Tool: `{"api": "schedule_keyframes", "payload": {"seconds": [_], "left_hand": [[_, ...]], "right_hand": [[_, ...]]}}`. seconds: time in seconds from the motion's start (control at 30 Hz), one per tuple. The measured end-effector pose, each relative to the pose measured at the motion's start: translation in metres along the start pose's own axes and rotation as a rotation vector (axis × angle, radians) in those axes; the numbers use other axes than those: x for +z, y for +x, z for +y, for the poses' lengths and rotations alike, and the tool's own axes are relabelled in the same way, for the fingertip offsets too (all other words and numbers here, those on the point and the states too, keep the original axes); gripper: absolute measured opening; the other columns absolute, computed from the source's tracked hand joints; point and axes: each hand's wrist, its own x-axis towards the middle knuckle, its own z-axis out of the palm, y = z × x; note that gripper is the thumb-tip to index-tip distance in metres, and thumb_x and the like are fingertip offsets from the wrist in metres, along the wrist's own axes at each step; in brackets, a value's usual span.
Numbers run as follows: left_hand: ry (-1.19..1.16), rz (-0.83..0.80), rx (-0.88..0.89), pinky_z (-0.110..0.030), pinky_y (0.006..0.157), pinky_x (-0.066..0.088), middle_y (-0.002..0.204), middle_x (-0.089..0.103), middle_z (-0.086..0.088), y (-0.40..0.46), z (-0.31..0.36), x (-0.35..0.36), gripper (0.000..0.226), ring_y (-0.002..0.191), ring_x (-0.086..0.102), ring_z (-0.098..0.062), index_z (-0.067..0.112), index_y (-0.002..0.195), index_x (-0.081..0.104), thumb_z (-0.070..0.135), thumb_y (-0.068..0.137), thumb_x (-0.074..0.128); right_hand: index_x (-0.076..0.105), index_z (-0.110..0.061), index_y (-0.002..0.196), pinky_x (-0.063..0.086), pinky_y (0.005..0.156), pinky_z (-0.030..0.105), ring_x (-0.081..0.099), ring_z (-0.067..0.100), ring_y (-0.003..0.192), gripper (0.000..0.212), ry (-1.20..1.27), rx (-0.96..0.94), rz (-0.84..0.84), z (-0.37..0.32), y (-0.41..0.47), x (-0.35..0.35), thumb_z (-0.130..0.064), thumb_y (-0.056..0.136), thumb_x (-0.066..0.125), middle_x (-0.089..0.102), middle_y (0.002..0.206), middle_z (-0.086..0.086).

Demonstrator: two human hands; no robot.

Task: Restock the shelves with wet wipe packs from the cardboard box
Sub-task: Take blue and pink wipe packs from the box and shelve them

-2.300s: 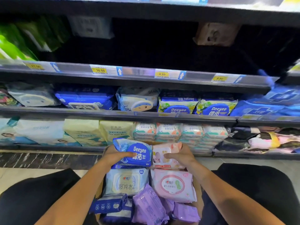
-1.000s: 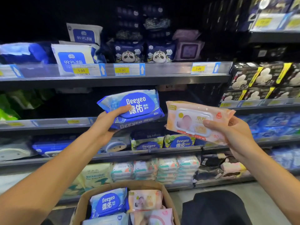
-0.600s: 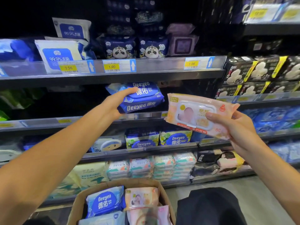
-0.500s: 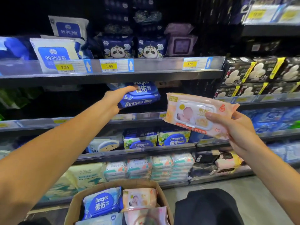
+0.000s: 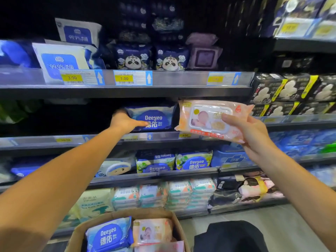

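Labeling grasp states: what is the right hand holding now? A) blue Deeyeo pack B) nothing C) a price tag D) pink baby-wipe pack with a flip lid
D: the right hand grips the pink pack, still off the shelf, while the blue Deeyeo pack already sits on the shelf with the left hand touching it.

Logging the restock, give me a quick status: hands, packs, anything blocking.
Left hand open, fingers against blue Deeyeo pack standing on shelf. Right hand gripping pink pack, off the shelf. Cardboard box holds more. Nothing blocking.
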Motion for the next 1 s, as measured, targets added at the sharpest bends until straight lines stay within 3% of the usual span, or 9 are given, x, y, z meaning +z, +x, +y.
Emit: {"api": "schedule_keyframes", "payload": {"seconds": [0.1, 0.23, 0.4, 0.6, 0.83, 1.0], "left_hand": [[0.02, 0.027, 0.016, -0.032, 0.076, 0.049, 0.117, 0.067, -0.009, -0.001, -0.001, 0.003, 0.069, 0.104, 0.064, -0.024, 0.009, 0.11, 0.057, 0.043, 0.062, 0.092], [0.081, 0.051, 0.001, -0.039, 0.085, 0.055, 0.122, 0.064, -0.012, -0.002, -0.006, 0.002, 0.081, 0.111, 0.063, -0.03, 0.007, 0.12, 0.055, 0.051, 0.062, 0.09], [0.174, 0.058, 0.009, -0.044, 0.088, 0.056, 0.122, 0.064, -0.015, 0.005, -0.013, -0.003, 0.079, 0.11, 0.063, -0.034, 0.008, 0.122, 0.055, 0.05, 0.065, 0.089], [0.248, 0.062, 0.043, -0.046, 0.087, 0.056, 0.121, 0.065, -0.014, 0.009, -0.018, -0.002, 0.066, 0.108, 0.063, -0.035, 0.009, 0.123, 0.055, 0.043, 0.075, 0.085], [0.318, 0.016, 0.067, -0.045, 0.09, 0.054, 0.129, 0.059, -0.018, 0.015, -0.015, -0.002, 0.068, 0.113, 0.06, -0.038, 0.009, 0.133, 0.047, 0.04, 0.082, 0.079], [0.384, 0.018, 0.101, -0.043, 0.086, 0.051, 0.13, 0.055, -0.019, 0.002, -0.019, 0.001, 0.061, 0.114, 0.058, -0.038, 0.006, 0.132, 0.046, 0.04, 0.089, 0.071]], "right_hand": [[0.07, -0.008, 0.113, 0.063, 0.071, 0.029, 0.076, 0.021, 0.092, 0.036, 0.043, 0.02, 0.003, 0.0, 0.016, 0.01, -0.012, 0.079, 0.081, 0.079, 0.102, 0.006], [0.07, -0.008, 0.113, 0.059, 0.088, 0.039, 0.075, 0.025, 0.097, 0.04, -0.072, 0.032, -0.022, 0.009, 0.042, 0.021, -0.018, 0.077, 0.084, 0.078, 0.103, 0.008], [0.057, -0.012, 0.123, 0.057, 0.077, 0.032, 0.071, 0.017, 0.095, 0.076, -0.413, -0.026, 0.023, 0.017, 0.068, 0.029, -0.04, 0.062, 0.093, 0.071, 0.109, 0.0], [0.065, -0.012, 0.111, 0.055, 0.068, 0.026, 0.066, 0.015, 0.079, 0.038, -0.656, -0.149, 0.043, 0.026, 0.089, 0.022, -0.027, 0.081, 0.083, 0.07, 0.101, 0.007], [0.058, -0.002, 0.122, 0.05, 0.095, 0.041, 0.062, 0.036, 0.113, 0.045, -0.977, -0.105, 0.109, 0.047, 0.11, 0.018, -0.026, 0.088, 0.076, 0.067, 0.121, 0.019], [0.046, -0.001, 0.131, 0.045, 0.101, 0.042, 0.052, 0.035, 0.124, 0.061, -0.908, -0.18, 0.157, 0.061, 0.088, 0.026, -0.025, 0.085, 0.079, 0.053, 0.133, 0.017]]}}
